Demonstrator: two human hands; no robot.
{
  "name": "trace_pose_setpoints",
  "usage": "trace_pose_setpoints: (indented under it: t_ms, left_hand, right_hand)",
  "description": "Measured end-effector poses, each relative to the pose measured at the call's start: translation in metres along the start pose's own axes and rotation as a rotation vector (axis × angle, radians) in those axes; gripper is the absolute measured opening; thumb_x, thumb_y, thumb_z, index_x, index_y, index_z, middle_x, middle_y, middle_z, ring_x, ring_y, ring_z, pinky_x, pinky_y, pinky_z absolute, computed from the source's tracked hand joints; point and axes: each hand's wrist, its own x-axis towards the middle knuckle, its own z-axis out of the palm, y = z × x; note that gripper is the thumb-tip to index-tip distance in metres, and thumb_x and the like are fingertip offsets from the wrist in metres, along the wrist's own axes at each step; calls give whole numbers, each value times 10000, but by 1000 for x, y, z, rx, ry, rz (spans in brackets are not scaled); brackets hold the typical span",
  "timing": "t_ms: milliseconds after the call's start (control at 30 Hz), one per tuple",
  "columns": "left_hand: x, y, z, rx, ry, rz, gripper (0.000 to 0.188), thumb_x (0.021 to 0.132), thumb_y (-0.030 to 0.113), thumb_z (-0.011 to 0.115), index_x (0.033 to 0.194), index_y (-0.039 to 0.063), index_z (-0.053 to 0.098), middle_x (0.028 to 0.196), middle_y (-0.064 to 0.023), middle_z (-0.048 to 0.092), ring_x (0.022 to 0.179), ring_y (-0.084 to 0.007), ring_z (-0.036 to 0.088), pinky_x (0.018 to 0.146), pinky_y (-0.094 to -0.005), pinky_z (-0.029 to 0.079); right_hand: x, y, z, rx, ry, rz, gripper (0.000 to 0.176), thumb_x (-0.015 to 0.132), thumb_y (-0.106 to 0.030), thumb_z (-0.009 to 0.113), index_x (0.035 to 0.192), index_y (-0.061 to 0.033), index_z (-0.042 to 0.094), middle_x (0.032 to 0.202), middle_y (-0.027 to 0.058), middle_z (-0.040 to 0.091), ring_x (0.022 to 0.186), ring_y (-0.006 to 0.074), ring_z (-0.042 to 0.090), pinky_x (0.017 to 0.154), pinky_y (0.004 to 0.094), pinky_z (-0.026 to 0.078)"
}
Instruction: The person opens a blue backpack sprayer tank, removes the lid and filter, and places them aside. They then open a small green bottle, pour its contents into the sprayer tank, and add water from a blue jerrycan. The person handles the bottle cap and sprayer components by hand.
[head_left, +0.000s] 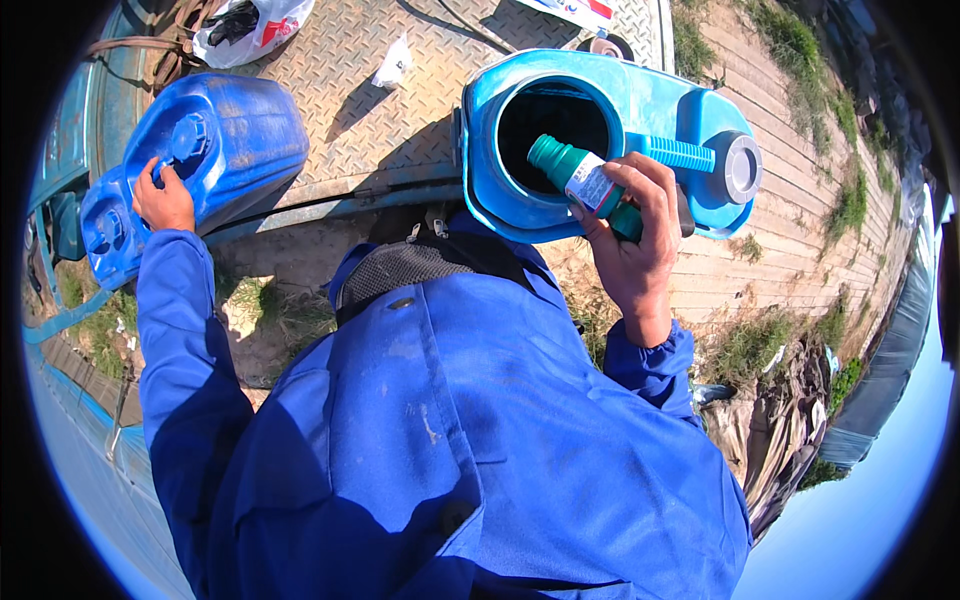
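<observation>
My right hand (637, 232) holds a green plastic bottle (581, 176) with a white printed label, tilted over the wide round mouth of a light-blue plastic sprayer tank (540, 64). The bottle's threaded neck is uncapped and points into the dark opening; I cannot see any liquid leaving it. Inside the tank all is in shadow. At the left, my left hand (165, 199) rests on a dark-blue plastic jerrycan (251, 112), its fingertips beside the screw cap (190, 136). Whether those fingers grip a handle there is hidden.
Both vessels stand on a rusty diamond-plate truck bed (337, 120). A white plastic bag (255, 30) and a small white packet (394, 61) lie on it. A second blue jerrycan (109, 229) is at far left. A grey cap (742, 168) tops the tank's right end.
</observation>
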Motion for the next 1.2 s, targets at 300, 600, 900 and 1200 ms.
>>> trace_pose_setpoints:
  t_ms: [300,600,900,1200]
  left_hand:
    - [-5,23,-12,-13,23,-22,381,1021,323,672,1339,130,756,1370,-185,709,1353,-398,581,1228,-496,369]
    - [-7,32,-17,-35,74,40,348,998,279,702,1297,109,755,1345,-166,719,1342,-398,585,1223,-509,377]
    - [-10,65,-33,139,-79,-87,381,984,379,671,1319,203,720,1462,-40,673,1468,-319,501,1210,-601,343]
    - [3,51,-52,21,-271,110,419,961,349,705,1323,142,664,1385,-73,663,1390,-329,540,1132,-576,344]
  right_hand:
    - [2,-9,-8,17,114,16,635,778,-3,956,1336,-42,656,1297,191,687,1104,292,740,836,377,634]
    - [34,-44,-27,-308,-37,-81,510,767,-93,930,1220,-80,697,1134,106,731,908,312,766,713,401,605]
    - [24,-64,-13,-423,-113,281,615,883,-91,857,1474,-113,685,1158,118,721,983,317,739,826,413,599]
    - [-18,-51,15,-156,234,525,477,889,-50,875,1324,-16,681,1183,82,740,1100,163,711,989,331,569]
